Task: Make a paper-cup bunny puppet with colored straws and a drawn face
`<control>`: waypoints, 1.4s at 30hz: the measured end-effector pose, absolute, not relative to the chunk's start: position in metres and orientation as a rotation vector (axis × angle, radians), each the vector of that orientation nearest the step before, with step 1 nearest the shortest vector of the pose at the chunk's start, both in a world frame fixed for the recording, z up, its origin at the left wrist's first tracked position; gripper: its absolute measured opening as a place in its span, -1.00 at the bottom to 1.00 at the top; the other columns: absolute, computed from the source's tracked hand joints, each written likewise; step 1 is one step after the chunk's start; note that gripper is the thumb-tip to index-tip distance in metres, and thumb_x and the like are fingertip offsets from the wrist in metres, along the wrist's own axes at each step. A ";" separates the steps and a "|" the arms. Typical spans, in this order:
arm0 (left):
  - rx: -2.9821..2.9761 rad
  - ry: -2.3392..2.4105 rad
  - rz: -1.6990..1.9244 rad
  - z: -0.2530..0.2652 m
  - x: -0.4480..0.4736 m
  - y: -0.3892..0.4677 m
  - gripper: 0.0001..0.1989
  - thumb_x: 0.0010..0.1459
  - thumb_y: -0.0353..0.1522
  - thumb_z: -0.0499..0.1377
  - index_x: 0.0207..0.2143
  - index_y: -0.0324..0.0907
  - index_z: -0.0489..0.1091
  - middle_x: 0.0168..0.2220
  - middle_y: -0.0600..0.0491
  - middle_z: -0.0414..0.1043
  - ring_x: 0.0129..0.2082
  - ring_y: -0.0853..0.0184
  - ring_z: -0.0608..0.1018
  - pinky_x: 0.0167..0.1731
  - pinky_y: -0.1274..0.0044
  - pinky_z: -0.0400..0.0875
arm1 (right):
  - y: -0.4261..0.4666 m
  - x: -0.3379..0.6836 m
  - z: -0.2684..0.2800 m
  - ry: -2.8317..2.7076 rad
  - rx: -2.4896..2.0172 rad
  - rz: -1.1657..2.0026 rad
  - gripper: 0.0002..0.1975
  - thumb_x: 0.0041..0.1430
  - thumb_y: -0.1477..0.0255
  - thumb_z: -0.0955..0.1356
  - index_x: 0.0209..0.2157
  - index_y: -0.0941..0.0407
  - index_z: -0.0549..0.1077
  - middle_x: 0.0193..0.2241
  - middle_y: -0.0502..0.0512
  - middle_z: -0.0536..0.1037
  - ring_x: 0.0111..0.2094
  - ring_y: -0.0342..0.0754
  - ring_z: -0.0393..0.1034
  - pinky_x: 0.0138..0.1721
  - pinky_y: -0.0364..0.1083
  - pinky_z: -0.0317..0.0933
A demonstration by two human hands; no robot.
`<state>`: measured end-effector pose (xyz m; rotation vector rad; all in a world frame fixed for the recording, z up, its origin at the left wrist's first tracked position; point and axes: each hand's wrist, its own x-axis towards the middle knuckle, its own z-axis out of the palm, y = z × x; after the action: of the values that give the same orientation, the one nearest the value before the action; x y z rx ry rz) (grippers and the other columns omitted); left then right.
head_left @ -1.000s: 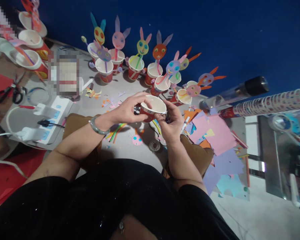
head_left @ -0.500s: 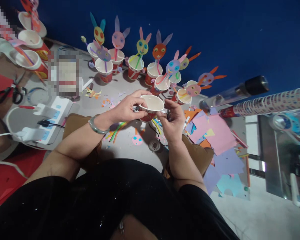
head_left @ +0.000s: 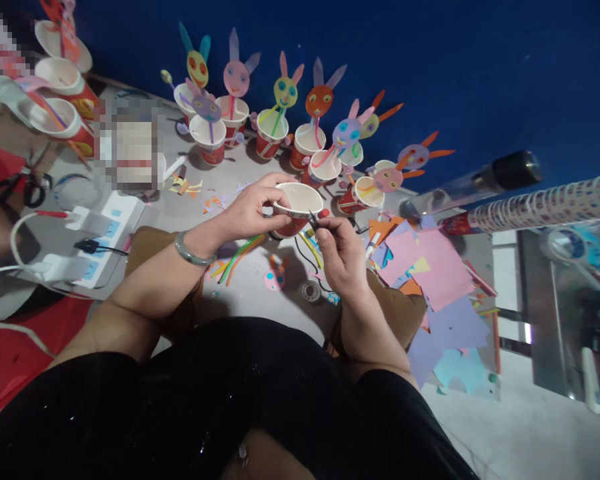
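My left hand (head_left: 263, 212) grips a red-and-white paper cup (head_left: 297, 223) by its left side, thumb in front and fingers at the rim. The cup is held above the table, with its white inside facing up. In my right hand (head_left: 344, 250), thumb and forefinger pinch a small dark pointed tool (head_left: 315, 222), whose tip is at the cup's right side by the rim. Its exact kind is partly hidden by the fingers. Below the hands lie a pink paper rabbit head (head_left: 274, 279), coloured strips (head_left: 237, 260) and a roll of clear tape (head_left: 311, 291).
Several finished rabbit cups (head_left: 271, 137) stand along the blue wall (head_left: 430, 60). A power strip (head_left: 111, 233) with cables and black scissors (head_left: 25, 189) lie left. To the right are coloured paper sheets (head_left: 435, 267) and a long stack of cups (head_left: 545, 207).
My right hand has moved slightly down and off the cup's rim, and the dark tool's tip now shows against the cup. The cup has shifted a little left in my left hand.
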<state>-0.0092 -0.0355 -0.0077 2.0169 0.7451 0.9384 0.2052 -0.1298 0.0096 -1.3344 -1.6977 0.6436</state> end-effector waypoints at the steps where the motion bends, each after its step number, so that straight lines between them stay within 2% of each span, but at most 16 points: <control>1: 2.010 0.752 0.933 -0.008 -0.009 -0.035 -0.85 0.11 -0.28 0.33 -0.36 -0.19 0.52 0.19 -0.11 0.44 0.24 0.12 0.49 0.24 0.30 0.39 | -0.130 0.205 0.011 -1.735 -1.328 0.595 -0.69 0.42 0.12 0.28 -0.15 0.07 0.45 -0.39 0.01 0.47 -0.42 -0.13 0.33 -0.34 -0.07 0.26; 5: 1.985 0.791 0.917 -0.008 -0.009 -0.035 -0.80 0.11 -0.23 0.32 -0.36 -0.19 0.53 0.19 -0.12 0.44 0.22 0.13 0.50 0.24 0.30 0.38 | -0.130 0.207 0.012 -1.858 -1.283 0.421 -0.73 0.40 0.16 0.30 -0.23 0.07 0.44 -0.38 0.04 0.47 -0.34 -0.09 0.35 -0.28 -0.06 0.26; 13: 1.926 0.857 0.964 -0.010 -0.006 -0.037 -0.87 0.08 -0.30 0.29 -0.37 -0.19 0.52 0.16 -0.11 0.47 0.15 0.15 0.54 0.13 0.35 0.47 | -0.131 0.204 0.003 -1.942 -1.421 0.480 -0.74 0.38 0.16 0.32 -0.22 0.07 0.42 -0.54 -0.08 0.42 -0.57 -0.19 0.22 -0.47 -0.16 0.09; 21: 1.917 0.864 0.971 -0.013 -0.004 -0.038 -0.90 0.08 -0.36 0.26 -0.34 -0.20 0.52 0.15 -0.12 0.46 0.12 0.18 0.55 0.02 0.40 0.53 | -0.127 0.202 -0.008 -1.971 -1.516 0.378 -0.66 0.40 0.10 0.27 -0.27 0.07 0.47 -0.55 -0.02 0.47 -0.58 -0.15 0.27 -0.47 -0.15 0.10; 30: 1.932 0.866 0.966 -0.011 -0.003 -0.040 -0.91 0.07 -0.40 0.25 -0.33 -0.20 0.51 0.16 -0.11 0.46 0.10 0.21 0.56 -0.07 0.46 0.55 | -0.126 0.199 -0.007 -1.938 -1.518 0.335 -0.67 0.41 0.12 0.26 -0.30 0.06 0.44 -0.57 -0.04 0.45 -0.59 -0.17 0.23 -0.47 -0.16 0.10; 37: 2.001 0.884 0.996 -0.012 -0.003 -0.040 -0.93 0.09 -0.40 0.25 -0.33 -0.21 0.51 0.14 -0.11 0.48 0.11 0.19 0.56 0.00 0.41 0.53 | -0.126 0.200 -0.011 -1.939 -1.543 0.302 -0.67 0.41 0.12 0.26 -0.31 0.06 0.42 -0.59 -0.04 0.43 -0.59 -0.15 0.25 -0.47 -0.15 0.08; 42: 2.073 0.927 0.992 -0.010 -0.003 -0.042 -0.95 0.10 -0.42 0.25 -0.34 -0.18 0.51 0.18 -0.09 0.45 0.20 0.14 0.51 0.18 0.29 0.47 | -0.125 0.199 -0.011 -1.939 -1.550 0.289 -0.65 0.41 0.10 0.26 -0.30 0.06 0.42 -0.58 -0.03 0.45 -0.59 -0.15 0.26 -0.47 -0.14 0.06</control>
<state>-0.0027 -0.0421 -0.0099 2.0728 0.9274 0.9919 0.1994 -0.1250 -0.0108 -1.5502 -1.9389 0.2887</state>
